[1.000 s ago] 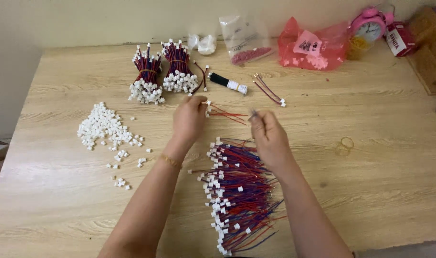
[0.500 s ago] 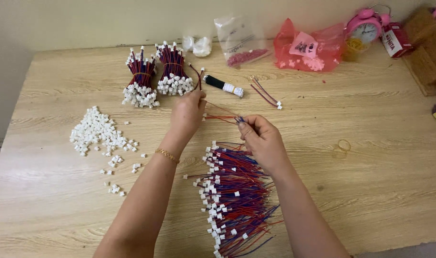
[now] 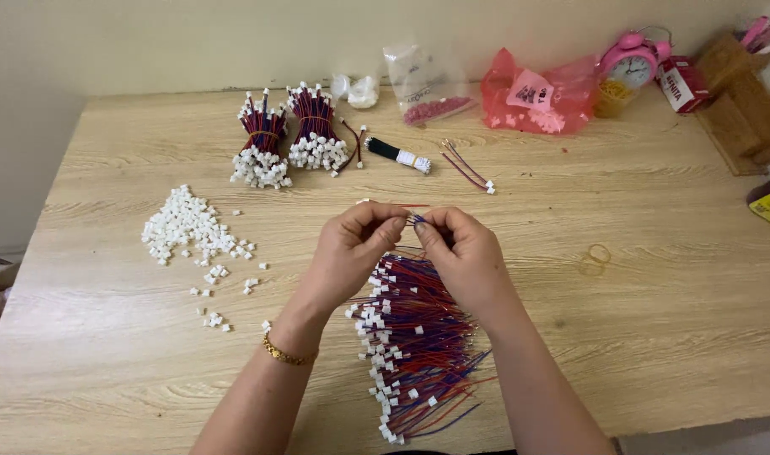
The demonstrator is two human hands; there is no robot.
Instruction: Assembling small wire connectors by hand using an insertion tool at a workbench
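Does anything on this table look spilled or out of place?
Mostly tidy. A few small white connectors lie scattered apart from the main white pile, and two rubber bands lie loose on the table.

Red-blue wires (image 3: pixel 418 337), white connectors (image 3: pixel 187 226), pink clock (image 3: pixel 629 59).

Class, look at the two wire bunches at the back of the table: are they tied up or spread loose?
Tied up. Each wire bunch is cinched by a band around its middle, unlike the fanned-out loose wires.
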